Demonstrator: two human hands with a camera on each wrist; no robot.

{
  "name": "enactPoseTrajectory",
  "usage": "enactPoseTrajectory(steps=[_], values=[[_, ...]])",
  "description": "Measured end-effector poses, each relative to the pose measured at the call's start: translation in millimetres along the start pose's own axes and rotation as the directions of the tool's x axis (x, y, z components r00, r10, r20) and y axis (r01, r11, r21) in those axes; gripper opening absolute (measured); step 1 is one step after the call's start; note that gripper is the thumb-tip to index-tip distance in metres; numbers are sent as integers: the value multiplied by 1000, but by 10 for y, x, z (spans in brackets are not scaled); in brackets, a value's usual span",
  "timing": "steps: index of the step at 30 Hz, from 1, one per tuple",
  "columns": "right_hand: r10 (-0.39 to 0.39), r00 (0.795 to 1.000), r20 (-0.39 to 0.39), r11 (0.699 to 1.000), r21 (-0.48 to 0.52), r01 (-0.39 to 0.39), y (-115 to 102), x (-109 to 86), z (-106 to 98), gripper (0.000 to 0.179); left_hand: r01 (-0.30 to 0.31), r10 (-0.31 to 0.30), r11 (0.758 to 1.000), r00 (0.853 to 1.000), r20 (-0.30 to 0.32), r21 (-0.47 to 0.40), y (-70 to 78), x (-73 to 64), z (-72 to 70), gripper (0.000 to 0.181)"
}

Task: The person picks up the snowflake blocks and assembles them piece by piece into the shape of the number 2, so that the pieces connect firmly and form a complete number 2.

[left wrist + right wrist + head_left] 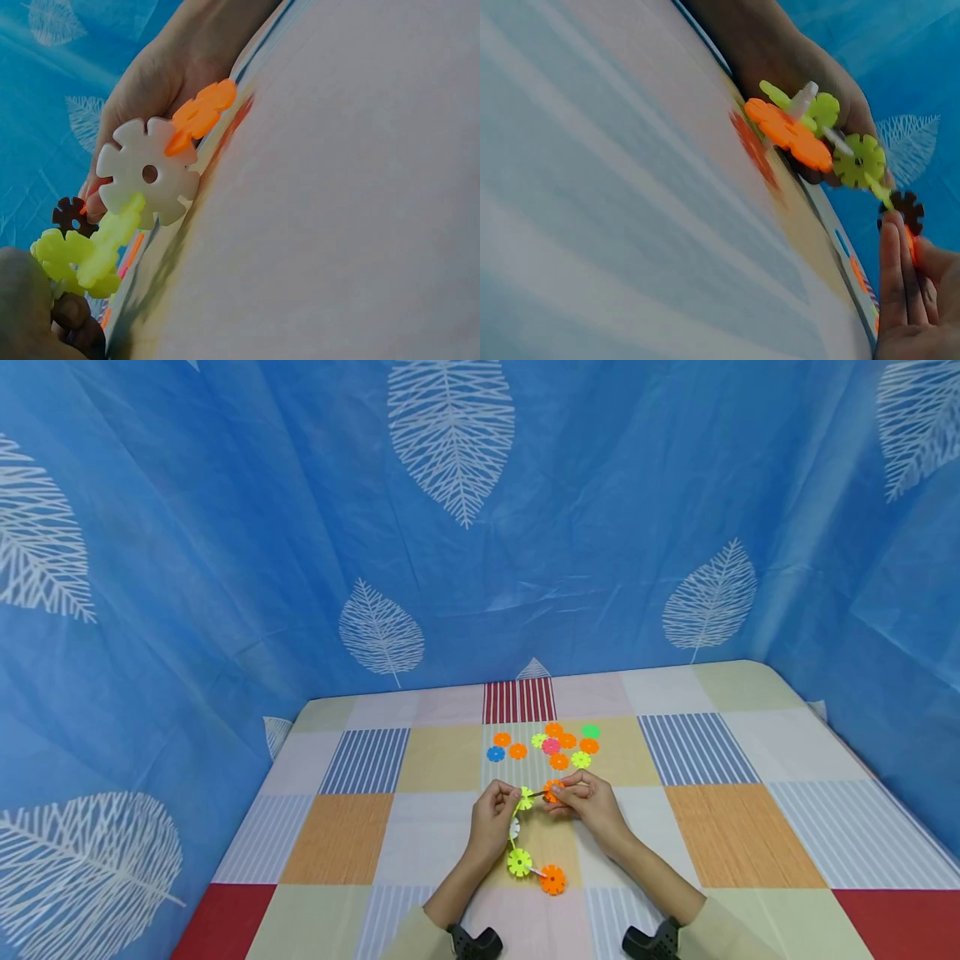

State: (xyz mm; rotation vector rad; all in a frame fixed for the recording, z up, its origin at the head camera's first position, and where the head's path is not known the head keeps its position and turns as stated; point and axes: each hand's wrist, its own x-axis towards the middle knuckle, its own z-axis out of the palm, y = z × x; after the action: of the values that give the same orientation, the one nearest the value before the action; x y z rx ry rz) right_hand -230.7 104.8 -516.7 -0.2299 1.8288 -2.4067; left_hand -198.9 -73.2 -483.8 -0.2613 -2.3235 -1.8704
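My left hand pinches a yellow-green notched plastic disc at the top of a linked chain. Below it hang a white disc, another yellow-green disc, a small white piece seen edge-on, and an orange disc at the lower end. Between the hands, a dark brown disc links the top yellow-green disc to an orange disc. That orange disc is pinched between the thumb and fingers of my right hand, whose fingertips partly cover it.
Loose notched discs lie in a group beyond the hands: several orange ones, a blue one, a pink one, a green one and yellow-green ones. A patchwork cloth covers the table; blue leaf-print curtains surround it.
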Motion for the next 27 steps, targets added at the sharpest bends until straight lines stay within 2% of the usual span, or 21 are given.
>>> enactPoseTrajectory(steps=[6, 12, 14, 16, 19, 21, 23, 25, 27], values=[[-55, 998, 8, 998, -23, 55, 8, -1, 2, 25, -7, 7, 1000, 1000, 3, 20, 24, -2, 7, 13], [-146, 989, 31, 975, -162, 150, 1, -34, 9, 31, 37, -37, 999, 996, -80, -1, 22, 1, 14, 13], [-176, 984, 39, 964, -195, 180, 10, -37, 4, 29, 54, -55, 998, 995, -83, -14, 21, 8, 16, 12], [-209, 976, 69, 948, -232, 219, 20, -31, -2, 27, 75, -77, 996, 996, -48, -41, 22, 24, 18, 12], [-267, 956, 123, 903, -315, 293, 37, -9, -17, 24, 116, -112, 989, 993, 46, -91, 20, 49, 12, 18], [-315, 939, 136, 843, -414, 343, 41, 20, -38, 22, 143, -132, 982, 987, 95, -121, 10, 59, 2, 23], [-381, 917, 119, 749, -542, 381, 41, 73, -83, 20, 158, -144, 979, 983, 115, -129, -3, 63, -12, 24], [-439, 894, 91, 628, -681, 377, 42, 141, -155, 20, 160, -146, 978, 983, 115, -131, -16, 63, -25, 23], [-485, 872, 64, 494, -803, 334, 43, 218, -243, 24, 156, -142, 979, 983, 115, -128, -20, 64, -37, 23]])
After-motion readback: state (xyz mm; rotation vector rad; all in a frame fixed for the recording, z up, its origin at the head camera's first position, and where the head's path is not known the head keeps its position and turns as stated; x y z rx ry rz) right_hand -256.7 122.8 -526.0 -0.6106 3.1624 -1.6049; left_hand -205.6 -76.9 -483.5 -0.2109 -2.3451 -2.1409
